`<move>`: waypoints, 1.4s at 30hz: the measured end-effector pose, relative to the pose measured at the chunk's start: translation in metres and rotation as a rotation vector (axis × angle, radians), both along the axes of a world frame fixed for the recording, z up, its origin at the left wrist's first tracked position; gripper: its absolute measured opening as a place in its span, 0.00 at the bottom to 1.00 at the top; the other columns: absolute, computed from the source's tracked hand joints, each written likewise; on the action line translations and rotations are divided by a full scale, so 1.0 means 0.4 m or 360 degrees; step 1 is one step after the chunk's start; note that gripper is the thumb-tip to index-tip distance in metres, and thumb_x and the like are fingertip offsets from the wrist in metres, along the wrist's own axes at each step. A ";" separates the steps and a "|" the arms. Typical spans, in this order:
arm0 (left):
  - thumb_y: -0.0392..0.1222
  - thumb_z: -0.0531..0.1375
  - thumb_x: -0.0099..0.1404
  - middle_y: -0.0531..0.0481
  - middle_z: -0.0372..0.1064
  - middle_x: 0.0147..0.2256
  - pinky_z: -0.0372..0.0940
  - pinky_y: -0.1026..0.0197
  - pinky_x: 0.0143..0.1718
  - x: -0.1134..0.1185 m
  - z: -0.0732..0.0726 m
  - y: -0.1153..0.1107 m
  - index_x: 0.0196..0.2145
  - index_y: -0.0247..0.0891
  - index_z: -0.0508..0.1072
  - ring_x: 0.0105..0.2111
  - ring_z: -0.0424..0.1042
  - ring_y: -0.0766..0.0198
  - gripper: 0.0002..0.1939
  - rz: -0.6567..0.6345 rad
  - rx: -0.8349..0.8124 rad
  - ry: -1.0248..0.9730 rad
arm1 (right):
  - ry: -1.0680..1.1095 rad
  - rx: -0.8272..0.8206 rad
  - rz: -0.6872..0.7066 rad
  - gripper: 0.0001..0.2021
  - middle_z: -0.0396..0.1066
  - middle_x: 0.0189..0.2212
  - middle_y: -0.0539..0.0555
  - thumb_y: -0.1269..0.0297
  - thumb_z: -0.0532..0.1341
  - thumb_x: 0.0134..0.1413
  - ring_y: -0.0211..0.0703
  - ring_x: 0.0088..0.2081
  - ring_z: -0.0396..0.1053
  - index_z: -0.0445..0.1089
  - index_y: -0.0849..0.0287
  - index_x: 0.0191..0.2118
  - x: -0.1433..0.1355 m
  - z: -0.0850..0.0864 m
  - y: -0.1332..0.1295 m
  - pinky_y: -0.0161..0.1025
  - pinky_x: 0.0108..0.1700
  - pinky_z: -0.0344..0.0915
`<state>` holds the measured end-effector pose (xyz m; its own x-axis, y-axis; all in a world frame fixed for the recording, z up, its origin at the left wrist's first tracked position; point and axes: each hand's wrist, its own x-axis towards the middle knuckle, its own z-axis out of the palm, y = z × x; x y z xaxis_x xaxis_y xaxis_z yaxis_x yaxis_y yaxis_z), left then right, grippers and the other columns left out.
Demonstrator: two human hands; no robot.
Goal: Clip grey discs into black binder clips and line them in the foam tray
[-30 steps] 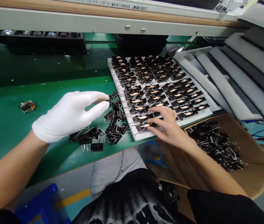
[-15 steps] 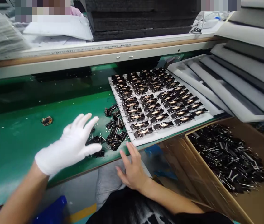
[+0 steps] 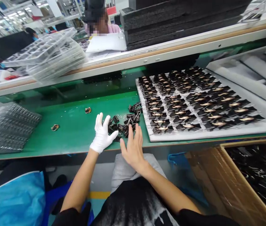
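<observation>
We look over a green worktop with a glossy surface that catches pale reflections. Along its back runs a raised white shelf edged with a wood-coloured strip. On the shelf we see a tall stack of black foam and, to the left, loosely piled clear plastic trays. Behind it a person in pink wears dark headwear. Farther off, at upper left, we make out rows of white ceiling lights over a busy workshop. Below us, a yellow stripe crosses the grey and teal floor.
</observation>
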<state>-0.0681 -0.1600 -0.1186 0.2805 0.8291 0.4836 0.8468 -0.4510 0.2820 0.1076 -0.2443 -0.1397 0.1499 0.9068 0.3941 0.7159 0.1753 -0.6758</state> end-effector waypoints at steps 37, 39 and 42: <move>0.52 0.55 0.75 0.44 0.74 0.60 0.67 0.46 0.64 0.194 0.286 0.375 0.58 0.43 0.75 0.60 0.73 0.47 0.20 -0.0685 -0.0866 0.0765 | 0.0568 0.0099 -0.0109 0.26 0.43 0.76 0.70 0.60 0.49 0.76 0.63 0.78 0.43 0.52 0.57 0.73 -0.017 -0.002 0.153 0.73 0.74 0.50; 0.53 0.53 0.78 0.41 0.67 0.67 0.59 0.42 0.71 0.118 0.298 0.296 0.64 0.42 0.71 0.68 0.66 0.46 0.24 -0.0538 -0.0552 0.0587 | 0.0595 0.0112 -0.0091 0.27 0.42 0.76 0.68 0.61 0.47 0.76 0.61 0.78 0.43 0.49 0.55 0.75 -0.013 -0.002 0.148 0.73 0.74 0.51; 0.46 0.56 0.76 0.44 0.64 0.70 0.58 0.40 0.73 -0.009 0.235 0.138 0.68 0.49 0.67 0.70 0.63 0.47 0.25 -0.0261 -0.0214 0.0145 | 0.0615 0.0089 -0.0085 0.28 0.45 0.77 0.66 0.60 0.46 0.77 0.61 0.78 0.45 0.47 0.53 0.76 -0.008 0.002 0.143 0.72 0.73 0.54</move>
<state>-0.0718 -0.1047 -0.0248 0.4544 0.8241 0.3381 0.7899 -0.5482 0.2746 0.1043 -0.1872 -0.1391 0.3433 0.8724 0.3479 0.4197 0.1889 -0.8878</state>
